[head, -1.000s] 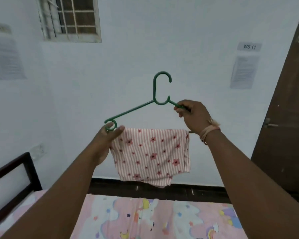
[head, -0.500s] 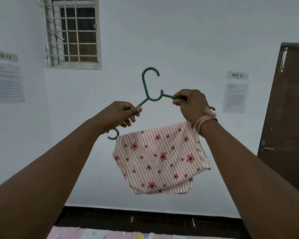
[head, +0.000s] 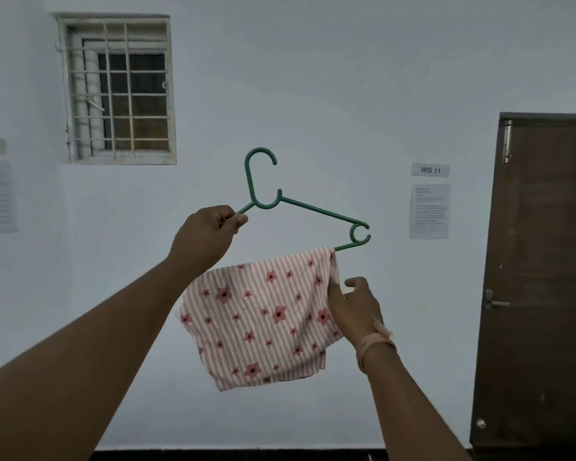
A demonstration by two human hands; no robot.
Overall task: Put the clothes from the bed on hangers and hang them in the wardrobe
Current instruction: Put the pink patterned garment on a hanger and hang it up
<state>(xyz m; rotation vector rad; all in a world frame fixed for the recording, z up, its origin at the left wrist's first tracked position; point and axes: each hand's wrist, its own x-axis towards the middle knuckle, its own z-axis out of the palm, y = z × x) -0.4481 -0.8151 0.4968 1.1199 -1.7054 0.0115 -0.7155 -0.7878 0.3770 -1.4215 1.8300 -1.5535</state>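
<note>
A green plastic hanger (head: 316, 209) is held up in front of the white wall, hook upward. My left hand (head: 210, 236) grips its left arm just below the hook. A pink-and-white striped cloth with red flowers (head: 263, 317) hangs folded over the hanger's lower bar. My right hand (head: 354, 302) pinches the cloth's right edge below the hanger's right end. The bed and the wardrobe are out of view.
A barred window (head: 118, 89) sits high on the wall at left. A brown door (head: 542, 277) with a handle stands at right. Paper notices (head: 429, 211) hang on the wall. A dark skirting strip runs along the bottom.
My right hand let go of the hanger's right arm and dropped to the cloth's right edge. My left hand slid up toward the hook. The view tilted up, losing the bed.
</note>
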